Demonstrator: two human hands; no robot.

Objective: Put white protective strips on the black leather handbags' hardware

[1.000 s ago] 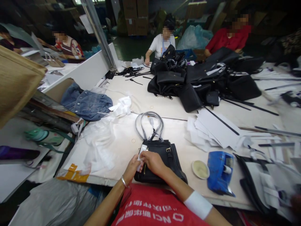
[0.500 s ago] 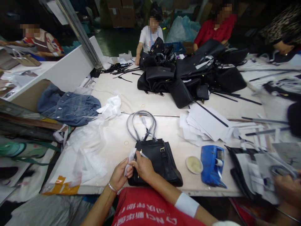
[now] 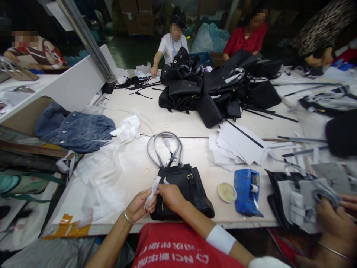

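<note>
A black handbag (image 3: 188,193) lies on the table right in front of me, its wrapped grey handles (image 3: 164,149) stretched away from me. At its left edge my left hand (image 3: 141,205) is closed around a strip of thin white wrapping (image 3: 152,191). My right hand (image 3: 171,197) rests over the bag's left side, fingers pinched near the upper end of that wrapping. What the right fingertips grip is hidden. A gold buckle (image 3: 190,176) shows on the bag's strap.
Right of the bag are a small dish (image 3: 227,192) and a blue holder (image 3: 247,191). White sheets (image 3: 238,143) and piled black bags (image 3: 206,89) lie beyond. A co-worker's hands (image 3: 334,216) handle another bag (image 3: 295,201) at right. Crumpled white wrapping (image 3: 97,182) and a denim garment (image 3: 75,126) lie left.
The view has shifted slightly, so most things sit further left. My right hand has turned a little at the white wrapping. The co-worker's hands at right have come further into view.
</note>
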